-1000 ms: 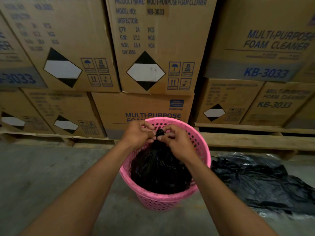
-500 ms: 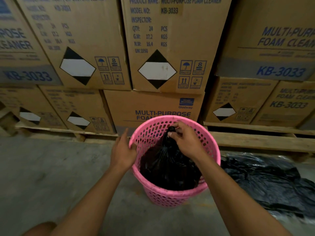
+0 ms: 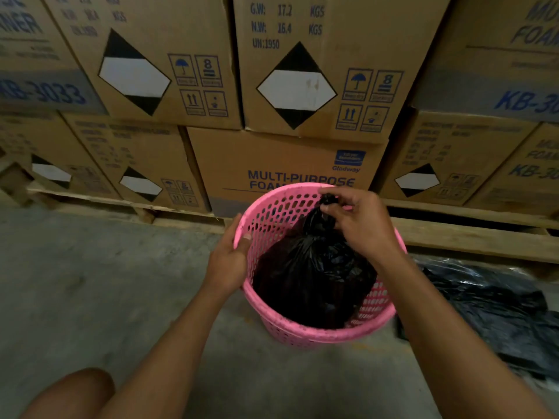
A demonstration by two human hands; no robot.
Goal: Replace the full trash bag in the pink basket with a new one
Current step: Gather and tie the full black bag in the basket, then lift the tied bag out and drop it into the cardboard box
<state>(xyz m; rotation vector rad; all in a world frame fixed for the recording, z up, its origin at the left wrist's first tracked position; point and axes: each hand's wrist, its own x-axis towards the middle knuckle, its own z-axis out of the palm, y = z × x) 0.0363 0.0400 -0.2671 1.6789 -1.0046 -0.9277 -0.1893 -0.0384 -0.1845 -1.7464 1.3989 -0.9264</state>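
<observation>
A pink perforated basket [image 3: 305,335] stands on the concrete floor in front of stacked cartons. Inside it sits a full black trash bag [image 3: 311,279], its neck twisted into a knot near the far rim. My right hand [image 3: 360,222] pinches that knotted top between thumb and fingers. My left hand [image 3: 230,258] grips the basket's left rim, thumb inside, fingers outside. A flat black trash bag [image 3: 496,309] lies spread on the floor to the right of the basket.
Cardboard cartons [image 3: 290,86] labelled multi-purpose foam cleaner are stacked on a wooden pallet [image 3: 472,240] right behind the basket. Bare concrete floor [image 3: 90,282] stretches to the left. My knee [image 3: 75,391] shows at the bottom left.
My left hand let go of the bag's knot and moved to grip the basket's left rim. My right hand kept the knot. The view has moved closer and down.
</observation>
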